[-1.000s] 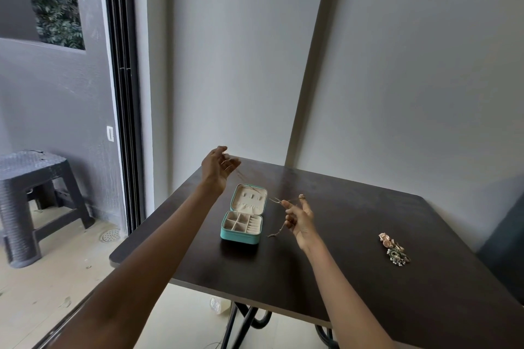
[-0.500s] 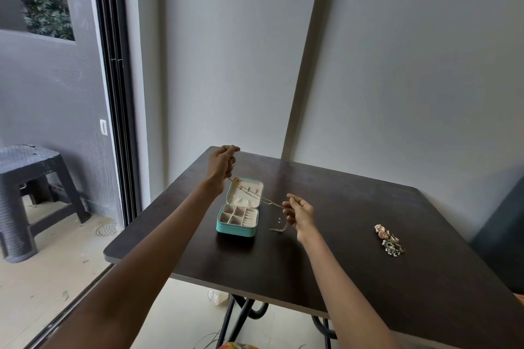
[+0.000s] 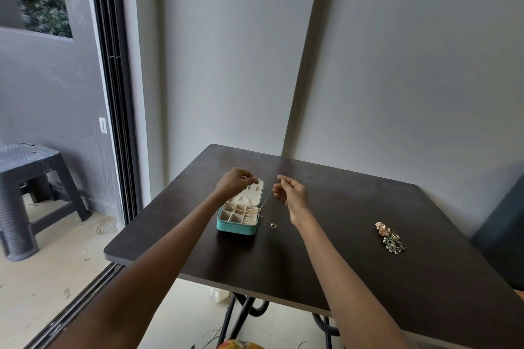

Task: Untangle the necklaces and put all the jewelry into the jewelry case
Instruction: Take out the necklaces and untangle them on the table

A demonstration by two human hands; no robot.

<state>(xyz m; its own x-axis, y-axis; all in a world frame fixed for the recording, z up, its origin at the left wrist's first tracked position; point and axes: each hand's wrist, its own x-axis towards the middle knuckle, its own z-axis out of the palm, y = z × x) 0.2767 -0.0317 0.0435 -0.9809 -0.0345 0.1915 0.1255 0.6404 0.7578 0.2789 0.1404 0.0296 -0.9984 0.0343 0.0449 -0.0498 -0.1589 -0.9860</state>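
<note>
Head: necklace (image 3: 265,202) strung between hands, over jewelry case (image 3: 237,225).

Both arms reach forward, left hand (image 3: 234,185) and right hand (image 3: 292,193) fingers pinched.

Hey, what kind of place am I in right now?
Probably a room at home, in a corner by a balcony or patio: a dark table against plain walls, a sliding glass door, and a plastic stool outside.
</note>
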